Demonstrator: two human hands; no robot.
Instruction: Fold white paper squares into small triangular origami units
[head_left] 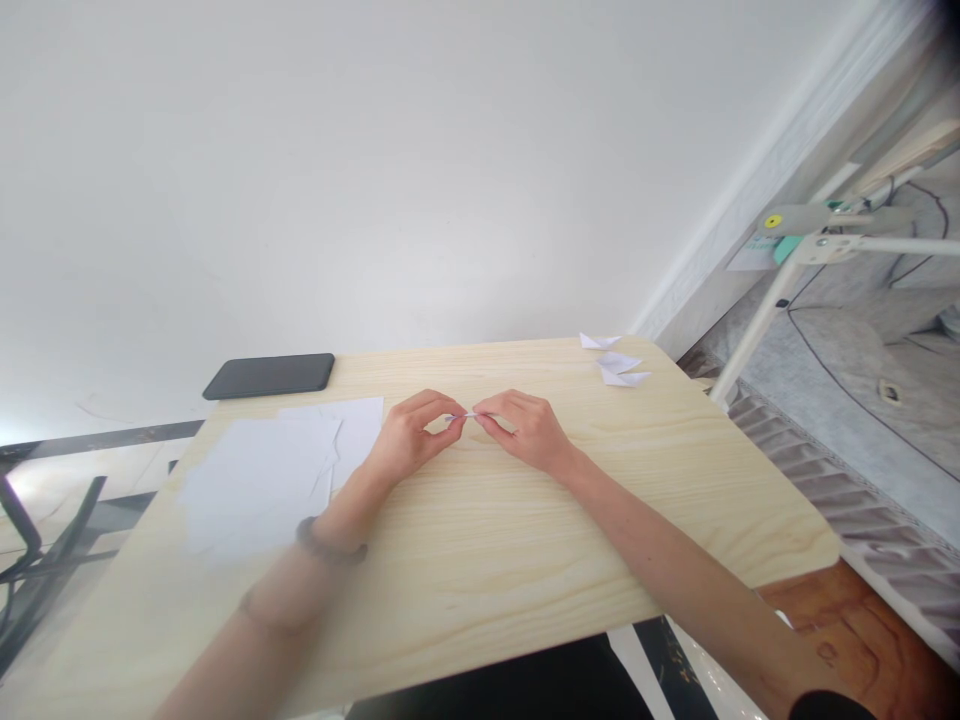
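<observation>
My left hand (416, 432) and my right hand (526, 428) meet above the middle of the wooden table. Between their fingertips they pinch a small folded piece of white paper (470, 414), seen almost edge-on, so its exact shape is hard to make out. Both hands are closed, thumb against forefinger. Left of my left hand lie white paper sheets (259, 480), overlapping and flat, with my left forearm crossing beside them. At the table's far right, several folded white paper pieces (619, 362) with pointed ends rest close together.
A black phone (270, 376) lies at the table's back left. The wooden table (525, 560) stands against a white wall (420, 180). Beyond its right side is a white metal frame (772, 310), with a grey cushioned surface behind. Dark metal legs (52, 560) show at the left.
</observation>
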